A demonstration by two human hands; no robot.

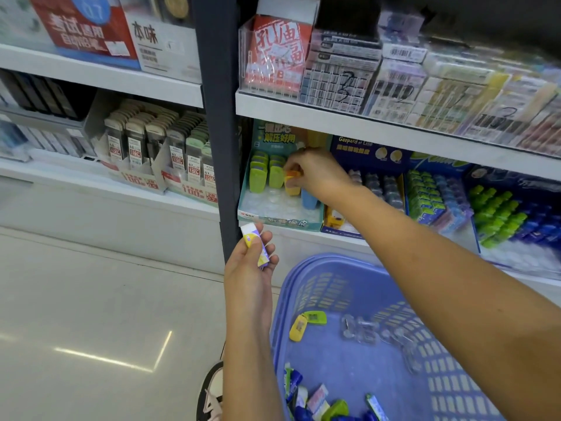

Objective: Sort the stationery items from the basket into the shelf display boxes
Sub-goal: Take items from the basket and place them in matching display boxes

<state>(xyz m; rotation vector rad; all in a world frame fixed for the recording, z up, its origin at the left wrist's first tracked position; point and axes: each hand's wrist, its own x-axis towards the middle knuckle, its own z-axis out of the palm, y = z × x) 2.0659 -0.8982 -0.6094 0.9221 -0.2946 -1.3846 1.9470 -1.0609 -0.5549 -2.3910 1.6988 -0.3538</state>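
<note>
The blue basket (318, 293) sits nearest, loose stationery in its bottom; beside its left rim the left hand (249, 268) grips 1 white eraser (255, 241) in a purple-and-yellow sleeve, long axis slanted, bare white end pointing up-left toward the shelf; the hands are well apart; farther in, the right hand (315, 171) pinches the orange top of 1 yellow piece (292, 183), upright, long axis vertical, just beside the green ones (267, 171) in the teal display box (273, 218); the right hand is nearer that box.
</note>
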